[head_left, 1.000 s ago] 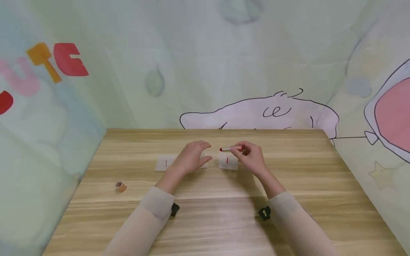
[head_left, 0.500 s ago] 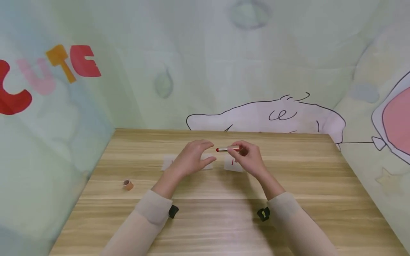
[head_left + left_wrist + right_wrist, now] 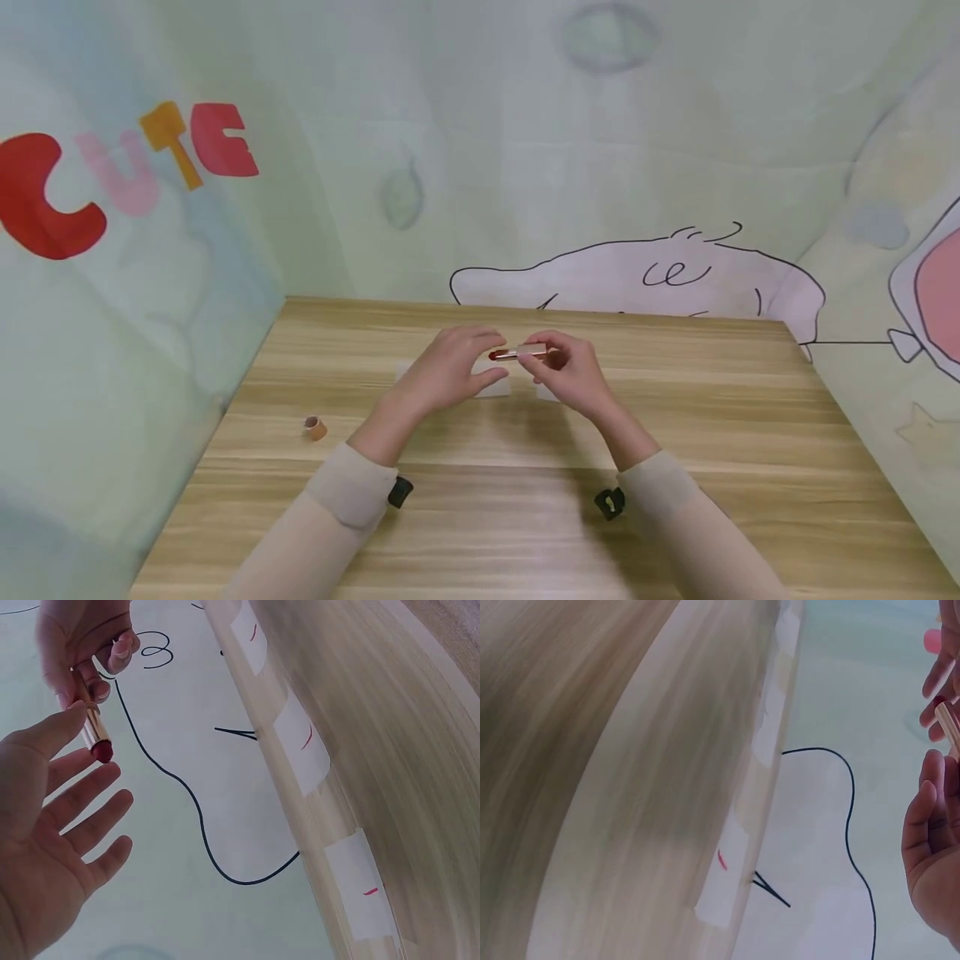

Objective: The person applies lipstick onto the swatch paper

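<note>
My right hand point(image 3: 573, 371) pinches an uncapped lipstick point(image 3: 517, 353) between thumb and fingers. It lies nearly level above the table, its red tip pointing left. My left hand point(image 3: 450, 367) is spread, thumb apart from the fingers, with the lipstick's tip at the gap between them. In the left wrist view the tip of the lipstick point(image 3: 95, 731) is right beside the left thumb and forefinger. Below the hands lie three white paper pieces, each with a red stroke; a middle piece point(image 3: 304, 746) and a nearer piece point(image 3: 360, 885) show well there. The hands partly cover them in the head view.
A small copper-coloured cap point(image 3: 316, 428) rests on the left part of the wooden table point(image 3: 480, 533). A printed cloth wall point(image 3: 337, 208) rises behind the table's far edge. Dark cameras are strapped at both wrists.
My right hand has carried the lipstick left, bringing its tip to the left hand's fingers. The left hand keeps its spread pose. The head view has turned slightly left.
</note>
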Action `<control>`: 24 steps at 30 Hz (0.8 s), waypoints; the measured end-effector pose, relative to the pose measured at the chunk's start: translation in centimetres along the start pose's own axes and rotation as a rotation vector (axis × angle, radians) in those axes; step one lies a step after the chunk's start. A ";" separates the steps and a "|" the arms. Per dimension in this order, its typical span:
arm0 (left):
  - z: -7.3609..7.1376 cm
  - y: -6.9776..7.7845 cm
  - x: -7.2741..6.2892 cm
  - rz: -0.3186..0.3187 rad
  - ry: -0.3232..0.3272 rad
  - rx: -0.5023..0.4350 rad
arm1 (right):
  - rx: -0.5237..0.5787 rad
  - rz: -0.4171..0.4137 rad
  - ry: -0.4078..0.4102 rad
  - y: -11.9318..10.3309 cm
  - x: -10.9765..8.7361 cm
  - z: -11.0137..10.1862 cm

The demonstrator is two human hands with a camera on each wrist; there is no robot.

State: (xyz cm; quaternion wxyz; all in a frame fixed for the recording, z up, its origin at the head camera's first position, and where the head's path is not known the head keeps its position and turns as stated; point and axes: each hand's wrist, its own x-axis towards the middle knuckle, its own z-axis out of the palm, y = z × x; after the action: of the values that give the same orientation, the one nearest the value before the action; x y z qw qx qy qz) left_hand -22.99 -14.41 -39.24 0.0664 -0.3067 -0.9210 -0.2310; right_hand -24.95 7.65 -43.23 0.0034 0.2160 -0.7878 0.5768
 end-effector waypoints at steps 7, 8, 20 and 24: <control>-0.2 0.0 -0.1 0.000 -0.009 -0.008 | -0.030 -0.080 -0.059 -0.7 0.0 0.3; -0.2 0.0 -0.1 0.001 -0.007 -0.015 | -0.044 -0.098 -0.066 -0.8 0.0 0.3; -0.7 0.0 -0.6 0.014 -0.004 0.001 | -0.157 -0.228 -0.074 -1.2 0.1 0.8; -0.8 -0.1 -0.8 0.036 0.038 0.022 | -0.155 -0.175 -0.067 -1.5 0.0 1.0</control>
State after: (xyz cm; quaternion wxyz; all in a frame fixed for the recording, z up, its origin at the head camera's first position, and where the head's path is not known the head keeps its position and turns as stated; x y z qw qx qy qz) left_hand -22.45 -15.26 -38.75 0.0913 -0.3182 -0.9164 -0.2252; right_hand -24.20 6.37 -42.19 0.0443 0.3022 -0.8079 0.5040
